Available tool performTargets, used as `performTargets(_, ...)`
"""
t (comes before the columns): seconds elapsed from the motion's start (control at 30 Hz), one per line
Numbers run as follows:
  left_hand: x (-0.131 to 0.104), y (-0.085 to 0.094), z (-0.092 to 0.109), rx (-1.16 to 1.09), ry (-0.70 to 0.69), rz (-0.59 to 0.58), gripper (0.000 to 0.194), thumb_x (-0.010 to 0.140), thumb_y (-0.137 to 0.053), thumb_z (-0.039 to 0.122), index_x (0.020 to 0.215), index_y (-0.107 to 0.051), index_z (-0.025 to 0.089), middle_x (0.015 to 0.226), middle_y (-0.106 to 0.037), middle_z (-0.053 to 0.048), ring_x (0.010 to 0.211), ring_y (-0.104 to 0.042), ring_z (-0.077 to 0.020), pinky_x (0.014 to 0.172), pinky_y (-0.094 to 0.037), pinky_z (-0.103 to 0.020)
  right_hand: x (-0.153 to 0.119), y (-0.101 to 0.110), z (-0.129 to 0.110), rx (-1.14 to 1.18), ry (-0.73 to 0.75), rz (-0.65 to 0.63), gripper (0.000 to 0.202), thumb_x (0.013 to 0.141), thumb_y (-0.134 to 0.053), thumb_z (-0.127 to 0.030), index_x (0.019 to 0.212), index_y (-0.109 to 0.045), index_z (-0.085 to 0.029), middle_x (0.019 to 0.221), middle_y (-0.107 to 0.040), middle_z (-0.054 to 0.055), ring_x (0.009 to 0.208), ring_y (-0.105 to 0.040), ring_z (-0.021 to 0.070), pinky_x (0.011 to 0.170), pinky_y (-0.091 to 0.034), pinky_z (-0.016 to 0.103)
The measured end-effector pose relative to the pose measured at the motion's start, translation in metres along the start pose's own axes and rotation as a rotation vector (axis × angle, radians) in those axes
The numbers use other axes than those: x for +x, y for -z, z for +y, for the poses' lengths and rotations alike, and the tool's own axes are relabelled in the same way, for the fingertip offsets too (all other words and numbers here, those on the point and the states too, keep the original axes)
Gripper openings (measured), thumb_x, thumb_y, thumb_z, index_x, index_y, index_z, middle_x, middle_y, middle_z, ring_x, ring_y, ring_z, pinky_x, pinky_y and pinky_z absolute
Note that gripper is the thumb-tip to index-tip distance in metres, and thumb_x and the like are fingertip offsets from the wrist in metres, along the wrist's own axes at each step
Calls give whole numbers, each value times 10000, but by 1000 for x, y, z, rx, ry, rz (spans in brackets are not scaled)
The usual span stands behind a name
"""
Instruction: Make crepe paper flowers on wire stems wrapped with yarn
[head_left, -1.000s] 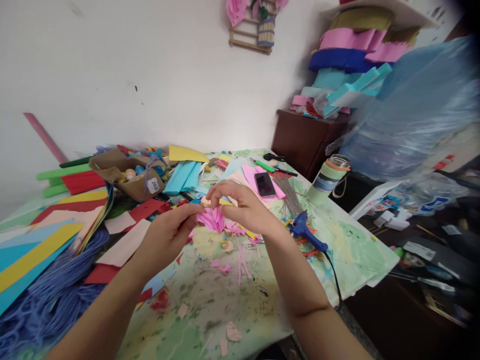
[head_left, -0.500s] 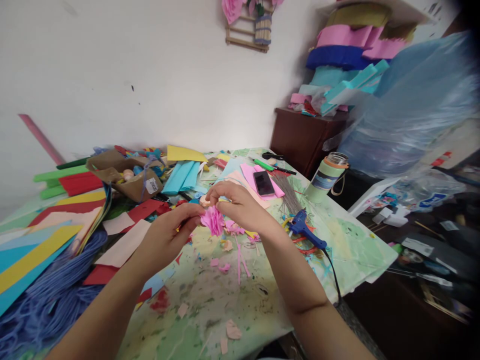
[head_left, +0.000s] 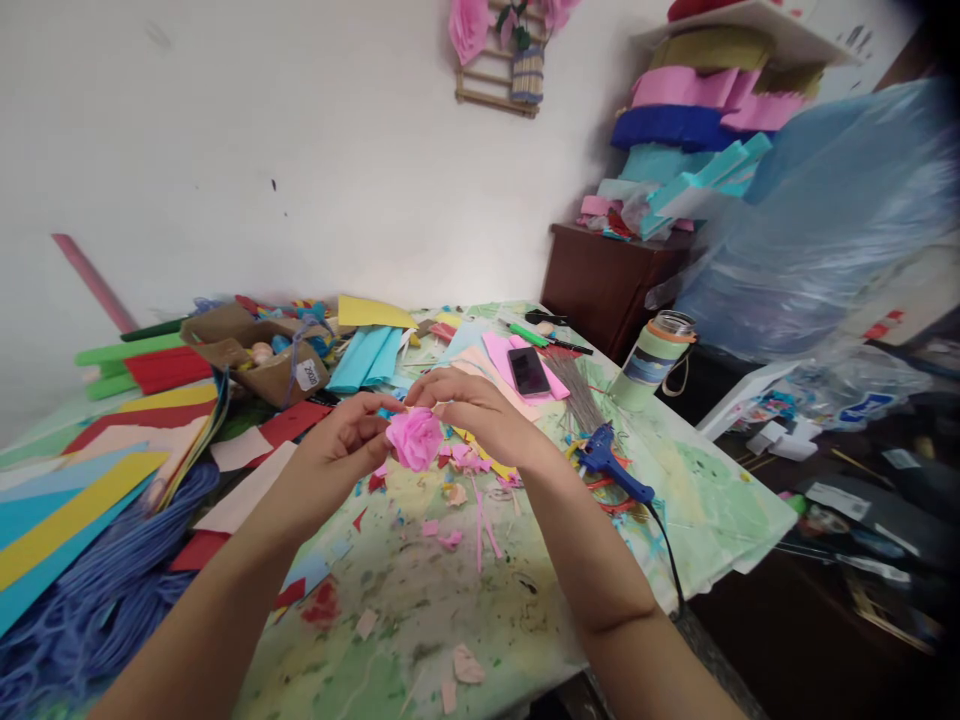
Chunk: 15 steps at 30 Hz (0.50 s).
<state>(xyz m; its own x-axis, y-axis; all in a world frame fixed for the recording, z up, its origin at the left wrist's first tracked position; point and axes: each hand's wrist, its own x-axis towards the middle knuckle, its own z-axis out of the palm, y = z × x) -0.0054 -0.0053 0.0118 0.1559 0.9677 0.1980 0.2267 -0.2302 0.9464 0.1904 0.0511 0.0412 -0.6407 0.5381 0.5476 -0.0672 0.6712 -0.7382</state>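
Note:
A pink paper flower (head_left: 415, 439) with ruffled petals is held up over the table, its open face turned toward me. My left hand (head_left: 341, 445) pinches its left edge between thumb and fingers. From the right, my right hand (head_left: 469, 405) curls over the top of the flower, fingertips at its upper petals. Part of that hand's thumb and the flower's back are hidden. Below lie pink paper scraps (head_left: 469, 458) and thin pink strips (head_left: 480, 530) on the stained green tablecloth (head_left: 420, 620).
Right of my right arm lies a blue glue gun (head_left: 611, 465) with its cord, near thin wires (head_left: 577, 390). A phone (head_left: 528, 370) rests on pink paper; a bottle (head_left: 652, 360) stands behind. On the left are a cardboard box (head_left: 277, 365), coloured sheets (head_left: 82, 510) and blue cord (head_left: 97, 620).
The flower has turned so that its face shows more fully, and it sits slightly further left. My left hand's fingers have shifted along its edge. The view has tilted slightly.

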Motion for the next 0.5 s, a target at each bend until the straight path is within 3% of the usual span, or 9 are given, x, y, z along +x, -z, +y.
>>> performTargets(0.17, -2, 0, 2, -20, 3, 8, 355, 845, -613, 359, 1156, -515, 219, 761, -656, -22, 706, -633, -164, 579, -494, -252, 0, -2, -3, -15, -48, 16, 228, 896, -541, -327, 731, -607, -183, 866, -637, 23, 858, -578, 143, 843, -448, 291)
performTargets(0.5, -10, 3, 7, 285, -125, -15, 367, 892, -544, 386, 1236, -534, 258, 853, -670, -19, 637, -580, -122, 545, -482, -232, 1, -6, 4, 69, -77, 13, 190, 887, -569, -296, 762, -620, -163, 913, -636, 35, 873, -584, 140, 840, -450, 301)
